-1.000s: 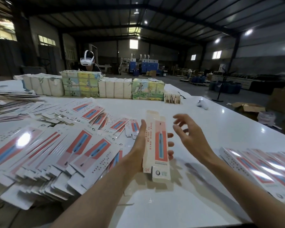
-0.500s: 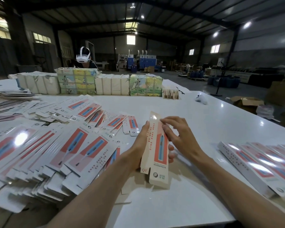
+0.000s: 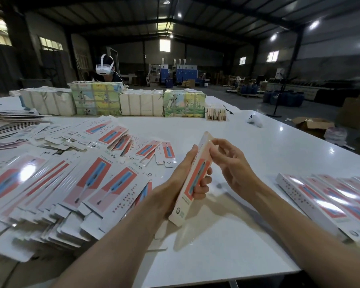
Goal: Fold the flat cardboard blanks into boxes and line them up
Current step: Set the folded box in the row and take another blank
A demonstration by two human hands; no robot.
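Held box (image 3: pixel 195 173): white, coral-red panel, blue stripe
Flat blanks (image 3: pixel 71 183): white, coral-red panels, blue stripes
Table (image 3: pixel 216 129): glossy white
Illustrated bundles (image 3: pixel 96 98): green and yellow pictures
Plain bundles (image 3: pixel 141 101): cream

Heap of flat blanks (image 3: pixel 71 183) on the tabletop (image 3: pixel 227 256) to my left, row of folded boxes (image 3: pixel 330 200) to my right, one box (image 3: pixel 195 177) before me between my left hand (image 3: pixel 179 183) and right hand (image 3: pixel 231 165), bundled stacks (image 3: pixel 112 100) along the far edge, a person (image 3: pixel 104 67) behind them.

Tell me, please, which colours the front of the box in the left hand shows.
The box has a coral-red panel with a blue strip on white; head view.
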